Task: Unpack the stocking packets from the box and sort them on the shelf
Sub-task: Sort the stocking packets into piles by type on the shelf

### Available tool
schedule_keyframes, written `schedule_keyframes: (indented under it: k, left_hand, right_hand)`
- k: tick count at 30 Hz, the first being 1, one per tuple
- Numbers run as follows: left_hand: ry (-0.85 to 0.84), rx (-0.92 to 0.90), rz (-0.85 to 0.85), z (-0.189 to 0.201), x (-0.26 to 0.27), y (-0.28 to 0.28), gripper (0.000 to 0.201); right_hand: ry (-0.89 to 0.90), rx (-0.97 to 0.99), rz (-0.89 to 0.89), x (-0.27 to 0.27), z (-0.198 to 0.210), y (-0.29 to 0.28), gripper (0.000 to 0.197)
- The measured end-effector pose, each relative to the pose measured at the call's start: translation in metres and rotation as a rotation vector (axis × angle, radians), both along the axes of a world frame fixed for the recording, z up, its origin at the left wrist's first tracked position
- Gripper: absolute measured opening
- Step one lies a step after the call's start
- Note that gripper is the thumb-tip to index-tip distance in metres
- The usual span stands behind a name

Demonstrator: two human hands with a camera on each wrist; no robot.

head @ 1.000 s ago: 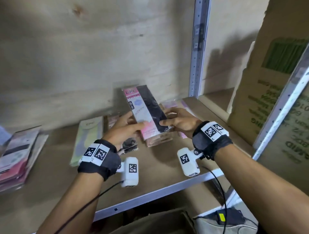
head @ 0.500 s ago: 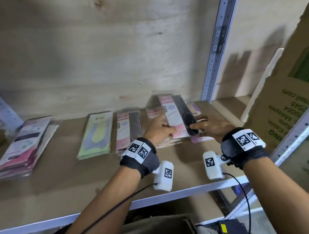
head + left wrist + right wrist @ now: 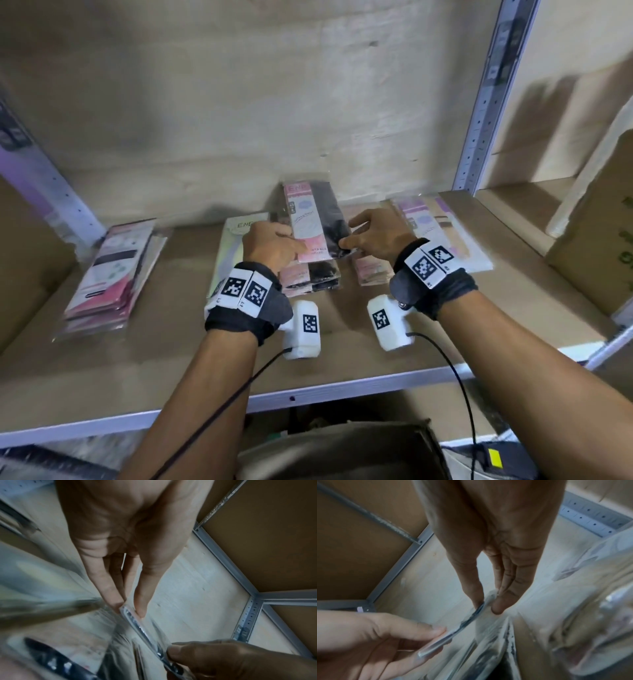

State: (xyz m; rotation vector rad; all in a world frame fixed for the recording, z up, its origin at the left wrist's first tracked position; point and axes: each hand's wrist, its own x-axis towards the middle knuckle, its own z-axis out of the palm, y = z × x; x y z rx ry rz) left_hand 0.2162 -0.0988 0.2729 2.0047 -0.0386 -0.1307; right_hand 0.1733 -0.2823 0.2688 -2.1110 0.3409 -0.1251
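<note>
A pink-and-black stocking packet (image 3: 313, 222) is tilted up over a stack of like pink-and-black packets (image 3: 310, 279) in the middle of the shelf (image 3: 171, 359). My left hand (image 3: 291, 240) pinches the packet's near left edge. My right hand (image 3: 347, 236) pinches its near right edge. In the left wrist view, thumb and finger of the left hand (image 3: 132, 609) clamp the thin packet edge (image 3: 145, 630). In the right wrist view, the right hand (image 3: 486, 605) pinches the other end of the edge.
A pale green packet (image 3: 233, 246) lies left of the middle stack, a pink-and-beige stack (image 3: 438, 233) right of it, another stack (image 3: 113, 274) far left. A cardboard box (image 3: 596, 246) stands at the shelf's right end, by a metal upright (image 3: 486, 102). An open box (image 3: 342, 448) sits below.
Both hands have carried the pink-and-black packet leftwards, from beside the right-hand stacks to over the pink-and-black stack next to the green packet. The head view has shifted too.
</note>
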Motion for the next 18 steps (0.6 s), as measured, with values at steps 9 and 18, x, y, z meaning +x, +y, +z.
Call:
schedule_keyframes:
  k: [9, 18]
  left_hand:
    - [0.115, 0.265, 0.039, -0.006, 0.006, 0.017, 0.048]
    - [0.088, 0.435, 0.036, -0.009, 0.005, 0.012, 0.043]
  right_hand:
    - [0.097, -0.185, -0.001, 0.007, -0.013, 0.026, 0.035]
    - [0.075, -0.218, 0.016, 0.005, -0.016, 0.028, 0.039]
